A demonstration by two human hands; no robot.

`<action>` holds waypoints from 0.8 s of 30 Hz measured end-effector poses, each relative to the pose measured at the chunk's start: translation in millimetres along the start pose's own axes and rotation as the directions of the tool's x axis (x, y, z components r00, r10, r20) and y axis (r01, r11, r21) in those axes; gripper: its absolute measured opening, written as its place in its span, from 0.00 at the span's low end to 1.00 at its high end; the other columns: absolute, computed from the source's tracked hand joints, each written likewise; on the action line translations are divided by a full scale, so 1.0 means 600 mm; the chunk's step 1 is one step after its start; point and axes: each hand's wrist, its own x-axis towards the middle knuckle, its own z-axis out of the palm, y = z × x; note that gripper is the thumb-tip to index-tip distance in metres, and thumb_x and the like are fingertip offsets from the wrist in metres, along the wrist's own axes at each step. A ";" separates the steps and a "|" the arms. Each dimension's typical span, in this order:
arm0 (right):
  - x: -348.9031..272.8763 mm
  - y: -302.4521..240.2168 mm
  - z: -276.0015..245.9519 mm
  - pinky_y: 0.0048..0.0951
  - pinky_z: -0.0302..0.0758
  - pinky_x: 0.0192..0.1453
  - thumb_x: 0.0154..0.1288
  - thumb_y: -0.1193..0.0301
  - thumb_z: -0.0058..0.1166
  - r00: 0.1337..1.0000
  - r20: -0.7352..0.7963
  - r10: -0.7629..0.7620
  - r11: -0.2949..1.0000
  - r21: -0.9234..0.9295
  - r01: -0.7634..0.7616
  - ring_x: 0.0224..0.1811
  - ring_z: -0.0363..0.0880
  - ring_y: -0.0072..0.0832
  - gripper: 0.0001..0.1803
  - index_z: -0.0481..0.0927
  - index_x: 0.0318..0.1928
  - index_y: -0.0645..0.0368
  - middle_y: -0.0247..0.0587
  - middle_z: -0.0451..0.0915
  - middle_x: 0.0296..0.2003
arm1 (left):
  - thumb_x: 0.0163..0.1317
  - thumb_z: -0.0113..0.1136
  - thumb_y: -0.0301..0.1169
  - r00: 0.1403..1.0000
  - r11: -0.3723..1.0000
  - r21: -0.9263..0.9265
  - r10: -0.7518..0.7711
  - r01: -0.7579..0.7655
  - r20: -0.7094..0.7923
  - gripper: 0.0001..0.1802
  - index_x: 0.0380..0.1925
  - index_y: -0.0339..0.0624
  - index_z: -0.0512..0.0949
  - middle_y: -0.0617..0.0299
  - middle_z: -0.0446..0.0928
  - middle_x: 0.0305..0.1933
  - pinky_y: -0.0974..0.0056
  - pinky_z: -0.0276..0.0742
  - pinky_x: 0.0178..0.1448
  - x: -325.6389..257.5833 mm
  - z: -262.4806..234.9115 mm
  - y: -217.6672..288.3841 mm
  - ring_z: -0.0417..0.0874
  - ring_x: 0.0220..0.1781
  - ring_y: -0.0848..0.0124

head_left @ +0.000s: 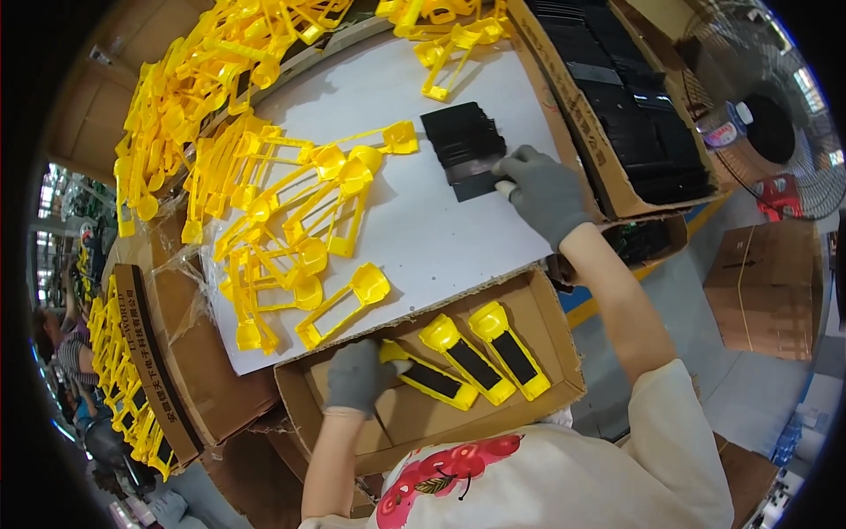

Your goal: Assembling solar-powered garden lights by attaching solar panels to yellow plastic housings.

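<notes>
My left hand (359, 379), in a grey glove, is closed at the spoon-shaped end of a yellow plastic frame with a black panel (432, 383) set in it. That piece lies in a shallow cardboard box (295, 397), beside two like pieces, a middle one (469, 357) and a right one (511, 351). My right hand (545, 192), also gloved, reaches to a fanned stack of thin black panels (463, 141) on the white board. Its thumb and fingers pinch the edge of the nearest black panel (476, 184); the fingertips are partly hidden.
Loose yellow frames (326, 198) without panels cover the left of the white board (414, 256). A bigger heap of frames (203, 75) rises behind them. At right stand a long carton of black panels (648, 132), a fan (767, 97), a bottle (724, 123) and a closed carton (765, 286).
</notes>
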 end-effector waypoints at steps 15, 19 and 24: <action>0.015 0.010 -0.014 0.37 0.75 0.50 0.52 0.61 0.66 0.971 0.205 0.125 0.988 -0.112 -0.103 0.48 0.78 0.38 0.19 0.78 0.43 0.52 0.40 0.79 0.41 | 0.56 0.52 0.27 0.752 0.601 0.603 0.659 -0.525 -0.001 0.22 0.54 0.44 0.72 0.63 0.69 0.34 0.64 0.72 0.34 0.149 -0.100 0.015 0.73 0.38 0.66; -0.023 0.010 -0.024 0.39 0.73 0.41 0.56 0.63 0.63 0.941 0.330 0.077 0.981 0.146 -0.131 0.36 0.80 0.43 0.15 0.75 0.38 0.56 0.46 0.80 0.30 | 0.54 0.54 0.28 0.833 0.730 0.496 0.553 -0.470 -0.024 0.16 0.45 0.43 0.76 0.60 0.70 0.35 0.61 0.75 0.36 0.126 -0.139 0.019 0.74 0.41 0.62; -0.083 -0.055 -0.082 0.26 0.74 0.31 0.64 0.67 0.56 0.927 0.319 0.197 0.609 0.701 -0.371 0.25 0.79 0.25 0.11 0.71 0.38 0.60 0.39 0.80 0.24 | 0.51 0.54 0.19 0.850 0.983 0.072 0.181 -0.167 -0.495 0.09 0.33 0.42 0.75 0.55 0.74 0.42 0.57 0.77 0.40 0.044 -0.229 -0.013 0.80 0.43 0.56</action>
